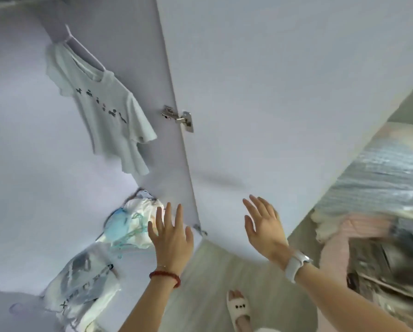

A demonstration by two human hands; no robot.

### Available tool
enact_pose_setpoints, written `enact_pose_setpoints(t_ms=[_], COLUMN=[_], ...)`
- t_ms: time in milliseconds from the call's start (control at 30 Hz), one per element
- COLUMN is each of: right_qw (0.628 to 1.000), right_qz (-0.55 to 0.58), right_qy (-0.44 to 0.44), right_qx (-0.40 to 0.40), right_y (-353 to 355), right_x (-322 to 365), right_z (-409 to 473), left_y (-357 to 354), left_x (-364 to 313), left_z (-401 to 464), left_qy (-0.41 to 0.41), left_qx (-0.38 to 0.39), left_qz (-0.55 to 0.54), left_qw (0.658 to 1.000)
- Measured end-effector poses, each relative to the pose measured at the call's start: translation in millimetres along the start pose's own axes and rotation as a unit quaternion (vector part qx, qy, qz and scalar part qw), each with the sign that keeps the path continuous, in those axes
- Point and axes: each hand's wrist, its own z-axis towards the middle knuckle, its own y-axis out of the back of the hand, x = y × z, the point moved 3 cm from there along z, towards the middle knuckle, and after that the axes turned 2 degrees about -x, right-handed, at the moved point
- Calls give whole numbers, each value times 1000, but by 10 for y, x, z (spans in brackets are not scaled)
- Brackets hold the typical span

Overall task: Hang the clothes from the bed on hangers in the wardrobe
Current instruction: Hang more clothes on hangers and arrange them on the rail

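We face the open wardrobe [21, 144], its pale back wall filling the left half of the view. The door [284, 104] swings out toward us and takes up most of the right half; its hinged edge runs down from the top centre, and its free edge slants down to a corner just above the floor [212, 283]. A hinge [178, 118] sits on that inner edge. To the right of the door we see the bed [380, 188], with what looks like a pink garment [344, 238] heaped at its near edge, though the blur keeps us from being sure. Inside the wardrobe, a white shirt [109, 116] hangs on a hanger [81, 46] from the top, with bare wall all round it. Below it lie a patterned bundle [128, 224] and a plastic bag [81, 291] on the wardrobe bottom. Our left hand [170, 236] is raised with fingers spread, holding nothing, in front of the door's lower hinged edge. Our right hand [264, 226] is likewise spread and empty, before the door's face.
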Motion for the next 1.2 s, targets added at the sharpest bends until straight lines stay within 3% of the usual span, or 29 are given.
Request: enact_pose_setpoints(t_ms=[167,333,600,767,967,1133,1200], right_qw=[982,928,786,670,546,502,464], right_qz=[-60,-71,-11,40,47,30,41], right_qy=[-180,-361,-603,-717,-808,-842,-866], right_qx=[-13,-57,-138,-188,-215,-196,-182], right_y=[279,582,1067,1326,1548,1679,1674], right_x=[-819,-1496,-2487,-3311,-3994,-4497,-4643], right_z=[-1152,-2400,-4108,-5274,-6499,-7297,-7429], left_y=[-502,-882,-1287,-1687,-2206,-2590,-2705], left_x=[-685,-1633,-3410,-4509,-5164,-5451,-5463], left_z=[-505,-1150,-2269,-3291,-4376,-4870,-4933], left_qy=[-141,-298,-490,-600,-674,-682,-671], left_qx=[139,221,311,353,382,373,383], left_qz=[-8,-30,-79,-64,58,129,154], left_qw=[980,928,811,715,629,615,616])
